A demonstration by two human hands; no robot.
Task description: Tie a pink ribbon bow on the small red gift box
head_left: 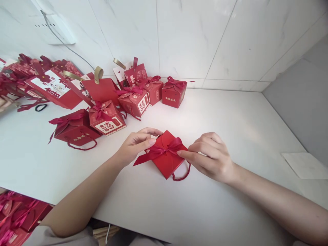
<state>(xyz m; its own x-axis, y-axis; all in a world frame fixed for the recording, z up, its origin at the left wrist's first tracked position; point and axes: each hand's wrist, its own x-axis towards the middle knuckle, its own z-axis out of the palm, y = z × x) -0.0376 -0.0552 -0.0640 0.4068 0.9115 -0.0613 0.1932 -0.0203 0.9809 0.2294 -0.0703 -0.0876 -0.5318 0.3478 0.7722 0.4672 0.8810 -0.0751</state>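
A small red gift box (165, 166) sits on the white table in front of me, one corner toward me. Across its folded top lies a crimson ribbon (175, 145) tied in a bow, with one tail reaching out to the left. My left hand (135, 144) is closed around the box's left corner, thumb on top by the ribbon and fingers behind. The thumb and index finger of my right hand (211, 156) pinch the ribbon's right loop. A twisted red cord handle (181, 178) loops out below my right hand. The box's far side is hidden.
Several red boxes with bows (107, 121) stand behind and left on the white table (230, 212). More gift bags (53, 87) crowd the far left, near another person's hand (5, 103). Red boxes (23, 215) fill the lower left corner. A tiled wall (184, 41) bounds the back.
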